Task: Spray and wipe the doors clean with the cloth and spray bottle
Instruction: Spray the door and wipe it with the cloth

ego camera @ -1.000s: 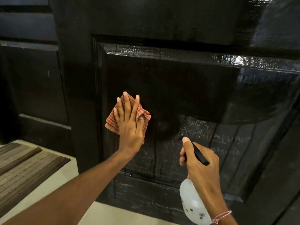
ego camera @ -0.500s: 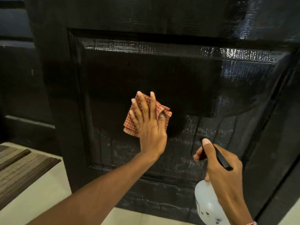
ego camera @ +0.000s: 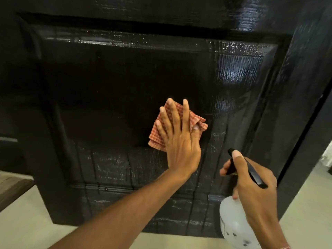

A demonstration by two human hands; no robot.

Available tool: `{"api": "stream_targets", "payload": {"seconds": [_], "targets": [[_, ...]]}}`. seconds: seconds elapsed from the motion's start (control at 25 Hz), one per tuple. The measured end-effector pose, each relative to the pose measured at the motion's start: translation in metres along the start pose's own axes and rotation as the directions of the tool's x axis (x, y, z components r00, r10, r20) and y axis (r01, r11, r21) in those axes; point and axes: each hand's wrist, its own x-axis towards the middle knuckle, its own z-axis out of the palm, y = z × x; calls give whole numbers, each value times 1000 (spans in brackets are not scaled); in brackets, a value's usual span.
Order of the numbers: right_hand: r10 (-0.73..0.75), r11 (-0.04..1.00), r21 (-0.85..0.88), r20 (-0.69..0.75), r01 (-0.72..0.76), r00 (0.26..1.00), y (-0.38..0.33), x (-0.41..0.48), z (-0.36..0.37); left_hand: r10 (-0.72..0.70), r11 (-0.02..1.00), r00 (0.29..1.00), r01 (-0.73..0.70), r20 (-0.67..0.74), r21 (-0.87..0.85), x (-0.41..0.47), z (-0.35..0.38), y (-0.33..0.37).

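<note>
No legible text, spray bottle [ego camera: 233, 223] marks perhaps print, blurred

Cloth [ego camera: 156, 139]: under the left hand's [ego camera: 181, 146] fingers [ego camera: 173, 115], between them and the door [ego camera: 116, 83]
Bottle [ego camera: 233, 223]: right of and below those fingers, in the right hand [ego camera: 256, 193]
Mat [ego camera: 12, 189]: far left of the fingers, lower, on the floor [ego camera: 27, 229]

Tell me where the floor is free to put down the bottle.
Pale floor lies bare at the left, between the brown floor mat and the glossy black door, and at the right, past the door's edge. Crowded: the panel's lower right, where the left hand presses the red checked cloth and the right hand holds the white plastic spray bottle.
</note>
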Motion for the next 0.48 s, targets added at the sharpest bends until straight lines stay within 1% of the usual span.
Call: {"api": "stream_targets", "payload": {"seconds": [0.12, 0.24, 0.48], "targets": [[27, 1000, 5, -11, -27, 1000, 5, -3, -11, 15, 1000, 1000, -16, 20, 10, -3, 10, 13], [15, 1000, -20, -52, -16, 999, 8, -4, -21, 29, 999, 999, -30, 35, 29, -6, 17, 19], [60, 997, -46, -81, -64, 995, 16, -11, -30, 124, 986, 986, -136, 113, 101, -14, 29, 25]]}}
